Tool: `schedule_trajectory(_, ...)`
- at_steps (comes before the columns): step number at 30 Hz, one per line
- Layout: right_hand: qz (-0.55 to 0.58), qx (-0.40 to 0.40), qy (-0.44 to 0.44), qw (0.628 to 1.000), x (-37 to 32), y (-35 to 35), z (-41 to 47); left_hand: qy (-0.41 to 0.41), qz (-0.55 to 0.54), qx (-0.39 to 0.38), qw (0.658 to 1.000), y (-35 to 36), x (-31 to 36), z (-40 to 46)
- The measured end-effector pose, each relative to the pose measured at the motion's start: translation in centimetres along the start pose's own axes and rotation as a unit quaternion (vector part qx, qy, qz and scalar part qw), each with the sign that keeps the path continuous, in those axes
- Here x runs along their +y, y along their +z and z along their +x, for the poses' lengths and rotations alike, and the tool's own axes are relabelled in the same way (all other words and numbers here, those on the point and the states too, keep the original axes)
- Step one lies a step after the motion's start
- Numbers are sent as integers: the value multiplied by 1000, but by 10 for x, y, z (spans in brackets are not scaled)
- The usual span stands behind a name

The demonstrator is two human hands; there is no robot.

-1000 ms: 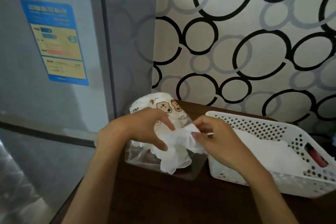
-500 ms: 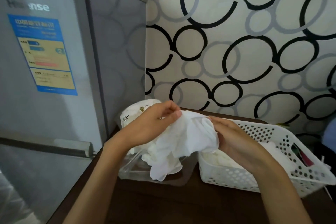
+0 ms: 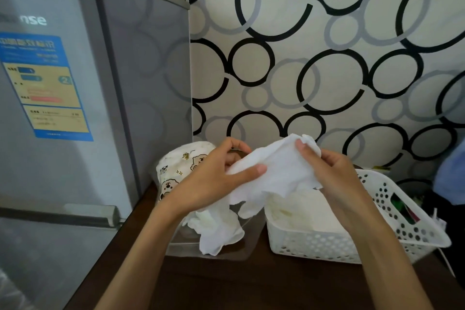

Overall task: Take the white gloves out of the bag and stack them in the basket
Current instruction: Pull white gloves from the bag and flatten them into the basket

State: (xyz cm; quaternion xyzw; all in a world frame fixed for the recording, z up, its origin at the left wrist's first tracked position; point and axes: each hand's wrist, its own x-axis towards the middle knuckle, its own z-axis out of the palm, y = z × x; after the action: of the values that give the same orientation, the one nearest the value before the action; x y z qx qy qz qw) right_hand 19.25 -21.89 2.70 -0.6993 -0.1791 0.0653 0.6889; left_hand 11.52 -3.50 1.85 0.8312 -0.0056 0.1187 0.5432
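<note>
The white glove (image 3: 274,171) is thin, limp and crumpled. I pinch it between my left hand (image 3: 214,181) and right hand (image 3: 334,178), stretched above the clear bag (image 3: 214,246) and just beside the white basket (image 3: 377,246), where more gloves (image 3: 302,211) lie.

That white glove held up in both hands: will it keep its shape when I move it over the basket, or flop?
Probably floppy: the white glove sags and creases between the left hand and right hand, its lower end dangling. It looks thin, so likely light. It may land crumpled in the basket and need flattening.
</note>
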Motion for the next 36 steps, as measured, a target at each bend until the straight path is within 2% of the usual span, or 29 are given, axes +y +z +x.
schedule_trajectory(2,12,12,-10,1000,-1,-9,2,10,7,17,1000,-1,-3,2)
schedule_trajectory(6,27,38,-36,998,-5,-30,-1,43,18,1,999,2,-7,5)
schedule_trajectory(14,3,123,-49,991,0,-71,7,82,-58,50,994,50,3,27)
schedule_trajectory(17,9,167,-69,984,2,-85,12,77,-21,22,997,64,8,46)
schedule_trajectory(19,4,206,-90,974,6,-91,14,76,12,33,996,70,11,58)
schedule_trajectory(24,-114,265,-164,943,20,-86,20,79,76,41,993,71,7,72)
schedule_trajectory(27,-103,251,-173,947,22,-76,19,89,60,68,992,64,9,69)
schedule_trajectory(33,-16,173,-182,968,4,-50,6,128,10,230,965,38,38,43)
schedule_trajectory(36,-8,162,-128,978,6,-50,8,83,68,220,970,27,42,44)
